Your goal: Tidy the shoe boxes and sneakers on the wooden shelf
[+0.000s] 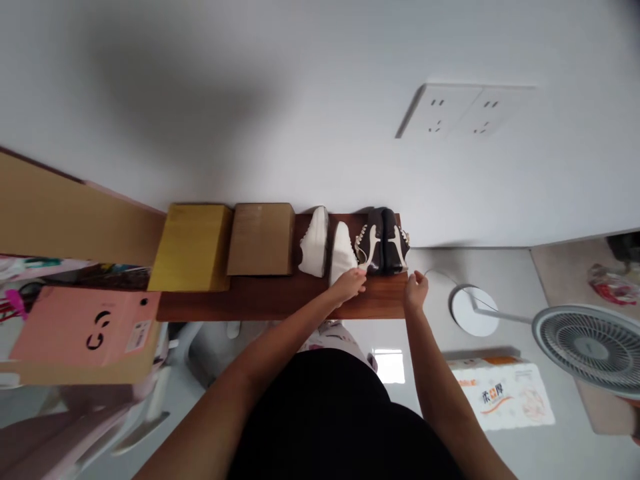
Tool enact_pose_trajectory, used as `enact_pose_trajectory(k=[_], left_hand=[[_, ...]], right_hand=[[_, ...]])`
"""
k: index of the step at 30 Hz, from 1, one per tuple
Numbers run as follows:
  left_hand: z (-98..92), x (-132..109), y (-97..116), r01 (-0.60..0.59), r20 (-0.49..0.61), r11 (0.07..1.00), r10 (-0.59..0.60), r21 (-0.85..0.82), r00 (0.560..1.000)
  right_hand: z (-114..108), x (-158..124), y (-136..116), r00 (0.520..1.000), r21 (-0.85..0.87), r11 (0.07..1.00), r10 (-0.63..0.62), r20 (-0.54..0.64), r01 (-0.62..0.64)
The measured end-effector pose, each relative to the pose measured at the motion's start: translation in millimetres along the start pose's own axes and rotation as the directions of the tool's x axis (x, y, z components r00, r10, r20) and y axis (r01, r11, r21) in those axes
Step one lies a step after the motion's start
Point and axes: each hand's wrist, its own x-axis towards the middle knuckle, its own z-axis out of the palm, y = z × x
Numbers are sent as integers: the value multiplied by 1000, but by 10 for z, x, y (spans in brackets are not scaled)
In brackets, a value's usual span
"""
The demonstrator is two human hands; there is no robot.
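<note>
Two pairs of shoes are lining up along a dark wooden shelf running against a white wall, as a person in black is leaning over it with both arms reaching out. Farthest left on the shelf, a yellow box and a brown cardboard box are sitting side by side, touching or nearly so. Off the shelf, a standing fan is tilting over the grey floor at right, near a pack of tissue, while a pink box is lying at left.

The white shoes are resting just right of the brown box, toes to the wall; the black-and-white shoes are standing beside them at the shelf's right end. The left hand is pressing on the heel of the nearer white shoe, its grip curling loosely over the back edge rather than pinching it tight. The right hand is hovering at the shelf's right corner, just below the black pair, fingers bunching together with nothing visibly between them.

By the look of it, the straightening step is under way: the white shoe is sitting slightly out of line with its mate. The next move would call for a small push toward the wall, steadying the neighbouring black pair so it is not nudged off the end.
</note>
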Motion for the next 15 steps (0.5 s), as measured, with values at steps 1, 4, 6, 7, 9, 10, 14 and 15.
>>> enact_pose_trajectory(k=[1, 4, 6, 7, 9, 10, 14, 15], left_hand=[[-131, -184, -104, -16, 63, 998, 12, 59, 998], [-631, -732, -457, -72, 48, 938, 60, 339, 997], [-1004, -1053, -700, -31, -100, 840, 101, 541, 990], [-1187, -1196, -819, 20, -165, 792, 102, 610, 981], [-1530, -1443, -1044, 117, -246, 729, 74, 675, 966], [-1688, -1548, -1148, 146, -265, 717, 56, 681, 963], [-2243, -1874, -1480, 166, -321, 764, 56, 624, 946], [-2374, -1937, -1539, 151, -339, 794, 74, 589, 938]], right_hand=[[-23, -175, 48, 1000, 18, 1000, 24, 10, -24], [-47, -793, 157, 982, 49, 993, 101, 161, -110], [-17, -1205, 169, 913, 15, 986, 146, 381, -164], [15, -1390, 151, 848, -36, 986, 157, 507, -161], [124, -1695, 60, 685, -153, 988, 128, 717, -25], [203, -1816, -11, 613, -193, 976, 92, 785, 100], [654, -2180, -433, 458, -205, 820, -77, 886, 534], [787, -2266, -560, 435, -186, 799, -104, 894, 572]])
